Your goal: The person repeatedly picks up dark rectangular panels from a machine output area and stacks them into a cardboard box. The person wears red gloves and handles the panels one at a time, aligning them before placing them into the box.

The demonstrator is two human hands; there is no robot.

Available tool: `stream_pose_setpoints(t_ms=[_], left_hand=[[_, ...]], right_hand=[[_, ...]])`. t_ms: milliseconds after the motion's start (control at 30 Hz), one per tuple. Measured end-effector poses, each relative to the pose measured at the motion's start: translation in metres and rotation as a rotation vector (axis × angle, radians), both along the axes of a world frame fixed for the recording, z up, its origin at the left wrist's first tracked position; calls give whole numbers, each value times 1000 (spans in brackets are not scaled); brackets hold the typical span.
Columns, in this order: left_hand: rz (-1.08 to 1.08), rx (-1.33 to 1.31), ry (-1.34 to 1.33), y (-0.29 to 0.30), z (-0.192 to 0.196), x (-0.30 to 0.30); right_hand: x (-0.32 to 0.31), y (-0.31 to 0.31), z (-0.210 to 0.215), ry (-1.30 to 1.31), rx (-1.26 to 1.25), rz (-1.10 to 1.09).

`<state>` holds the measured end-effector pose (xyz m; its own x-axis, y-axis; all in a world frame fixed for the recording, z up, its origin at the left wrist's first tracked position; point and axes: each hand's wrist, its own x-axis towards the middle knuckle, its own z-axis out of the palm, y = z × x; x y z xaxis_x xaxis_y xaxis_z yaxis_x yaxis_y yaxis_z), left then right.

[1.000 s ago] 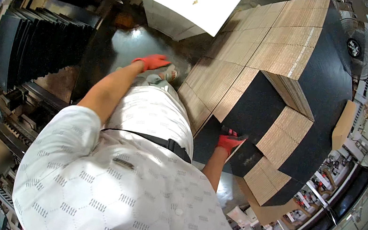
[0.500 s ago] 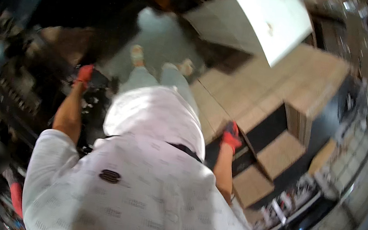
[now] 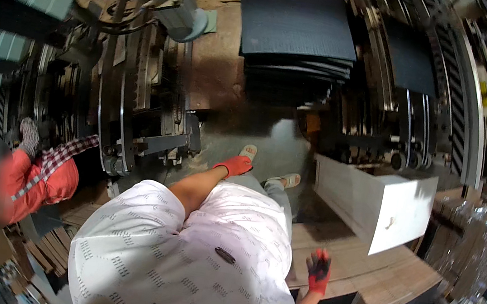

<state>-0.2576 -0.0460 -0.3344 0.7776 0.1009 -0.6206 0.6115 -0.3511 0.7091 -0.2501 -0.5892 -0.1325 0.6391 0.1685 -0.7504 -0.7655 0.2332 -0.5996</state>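
Note:
My left hand [image 3: 235, 166], in a red glove, hangs in front of my body above the grey floor. Its back faces up and its fingers are turned away, so their closure is unclear. At my right side, my right hand [image 3: 319, 271] is open, with its dark palm showing and nothing in it. It is nearest the top of a brown cardboard stack [image 3: 342, 252]. A tall white box [image 3: 404, 214] stands beyond that hand. Farther ahead lies a pile of dark sheets [image 3: 297, 22] on a machine bed; neither hand touches it.
Machine rails and a metal frame [image 3: 122, 102] stand ahead on the left, with more rails [image 3: 442, 87] on the right. A co-worker in red [image 3: 41, 181] is at the left. Film-wrapped cartons [image 3: 470, 236] are stacked at the far right.
My body and view have turned left, bringing the dark sheets and machinery into sight. My left hand has swung inward across my front. My right hand has left the cardboard edge.

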Motion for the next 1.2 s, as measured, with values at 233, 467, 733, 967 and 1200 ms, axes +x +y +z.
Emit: stream_pose_setpoints(t_ms=[233,467,733,967,1200], left_hand=[[967,285,-828,79,148,101],[1102,538,-1066,138,285,208],[1303,768,-695,163,286,248],[1224,587,-592,180,278,207],[834,-6,-365,123,337,123]], right_hand=[[-41,-109,-28,316,-375,-351],[170,127,-26,-19,98,268],[399,310,93,-353,370,244],[514,346,83,-141,677,79],[586,344,-22,-356,372,15]])
